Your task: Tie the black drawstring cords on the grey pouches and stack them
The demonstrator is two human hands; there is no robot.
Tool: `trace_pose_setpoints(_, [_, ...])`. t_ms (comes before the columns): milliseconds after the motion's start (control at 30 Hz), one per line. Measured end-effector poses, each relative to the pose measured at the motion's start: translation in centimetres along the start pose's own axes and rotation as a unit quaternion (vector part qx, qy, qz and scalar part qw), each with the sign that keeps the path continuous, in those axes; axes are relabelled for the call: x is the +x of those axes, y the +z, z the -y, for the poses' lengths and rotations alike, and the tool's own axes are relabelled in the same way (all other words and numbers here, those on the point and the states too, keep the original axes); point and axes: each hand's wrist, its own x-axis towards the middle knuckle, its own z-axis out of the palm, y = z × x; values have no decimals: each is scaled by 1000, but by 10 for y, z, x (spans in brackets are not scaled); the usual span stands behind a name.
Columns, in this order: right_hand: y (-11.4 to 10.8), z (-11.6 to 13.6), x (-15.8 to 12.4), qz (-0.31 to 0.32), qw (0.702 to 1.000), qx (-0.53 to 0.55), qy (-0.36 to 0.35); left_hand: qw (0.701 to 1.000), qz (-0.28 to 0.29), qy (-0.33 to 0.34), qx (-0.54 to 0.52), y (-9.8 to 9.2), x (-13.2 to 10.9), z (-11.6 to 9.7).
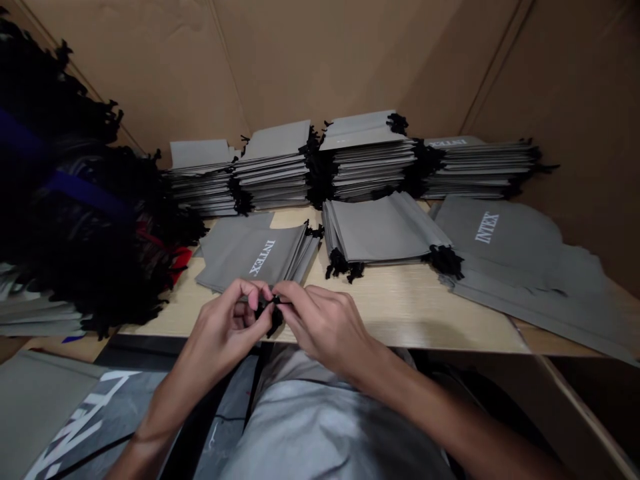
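Left hand [223,330] and right hand [325,327] pinch a black drawcord [275,317] between their fingertips at the edge of the bench [400,310], near grey INTEX bags [253,257].

Black cord [275,316] partly behind L hand [223,327], R hand [325,325], dark pile [85,213] cut off at left
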Motion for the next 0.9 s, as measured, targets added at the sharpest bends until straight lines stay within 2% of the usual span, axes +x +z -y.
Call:
trace_pose_setpoints(233, [-4, -4, 4, 44, 997, 45, 47, 999, 15, 20, 23, 4, 4, 18])
trace_pose_setpoints(433, [-10, -14, 14, 95, 986, 113, 71, 999, 45, -16, 7, 3, 8, 15])
trace_pose_setpoints(567, [-30, -16, 25, 116, 986, 107, 51, 997, 59, -38, -15, 2, 11, 9])
trace_pose_setpoints(700, [-49, -13, 37, 130, 988, 82, -2, 996, 65, -48, -32, 2, 14, 10])
trace_pose_setpoints(900, [-55, -6, 57, 230, 967, -80, -73, 995, 74, -46, -40, 2, 18, 13])
